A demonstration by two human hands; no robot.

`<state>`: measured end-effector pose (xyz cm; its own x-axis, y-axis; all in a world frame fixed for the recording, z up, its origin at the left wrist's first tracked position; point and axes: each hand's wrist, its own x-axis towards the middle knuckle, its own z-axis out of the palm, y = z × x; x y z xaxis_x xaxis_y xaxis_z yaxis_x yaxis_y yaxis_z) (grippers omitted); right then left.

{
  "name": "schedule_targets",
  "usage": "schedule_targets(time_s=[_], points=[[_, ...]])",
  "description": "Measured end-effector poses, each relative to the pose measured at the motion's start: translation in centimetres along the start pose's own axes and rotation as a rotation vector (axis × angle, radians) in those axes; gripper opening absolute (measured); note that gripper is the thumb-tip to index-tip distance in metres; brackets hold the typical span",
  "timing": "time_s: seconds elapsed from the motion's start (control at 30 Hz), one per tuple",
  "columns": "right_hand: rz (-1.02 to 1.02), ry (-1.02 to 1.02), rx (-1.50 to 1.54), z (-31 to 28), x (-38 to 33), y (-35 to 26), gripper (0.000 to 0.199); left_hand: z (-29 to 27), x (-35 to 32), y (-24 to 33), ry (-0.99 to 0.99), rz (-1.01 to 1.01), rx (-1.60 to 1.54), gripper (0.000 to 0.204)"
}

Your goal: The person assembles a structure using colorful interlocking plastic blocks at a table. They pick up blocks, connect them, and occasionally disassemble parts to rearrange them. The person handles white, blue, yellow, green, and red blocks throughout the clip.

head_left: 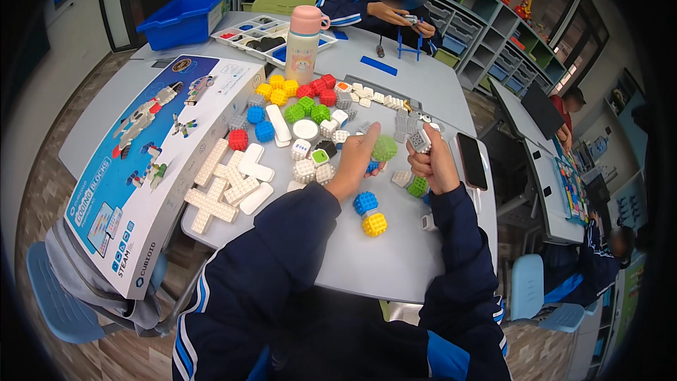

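My left hand (352,162) is closed round a green studded block (385,148), with a bit of blue showing under it between the fingers. A little to the right, my right hand (435,162) grips a light grey cube (419,142) with round studs on its face. The two held pieces are apart. Below them on the table lie a blue block (365,202) and a yellow block (375,224), joined end to end. Near my right wrist are another green block (417,185) and a white one (402,178). Grey blocks (405,127) sit just beyond the hands.
Yellow (277,89), red (321,89) and white blocks crowd the table's middle. White studded plates (214,201) lie left, beside a large box (151,148). A bottle (302,46) stands behind; a phone (471,161) lies right. Across, another person handles blue parts (409,46).
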<state>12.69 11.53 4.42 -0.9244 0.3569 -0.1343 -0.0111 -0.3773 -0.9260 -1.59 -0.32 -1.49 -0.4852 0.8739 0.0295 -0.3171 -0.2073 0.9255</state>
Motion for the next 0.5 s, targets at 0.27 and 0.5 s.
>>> schedule_targets(time_s=[0.27, 0.5], points=[[-0.337, 0.327, -1.004, 0.4, -0.2, 0.0, 0.045, 0.3, -0.5, 0.4, -0.294, 0.080, 0.168, 0.049], [-0.557, 0.228, -1.278, -1.2, 0.3, 1.8, 0.044, 0.5, -0.4, 0.6, -0.413, -0.069, 0.100, 0.048]])
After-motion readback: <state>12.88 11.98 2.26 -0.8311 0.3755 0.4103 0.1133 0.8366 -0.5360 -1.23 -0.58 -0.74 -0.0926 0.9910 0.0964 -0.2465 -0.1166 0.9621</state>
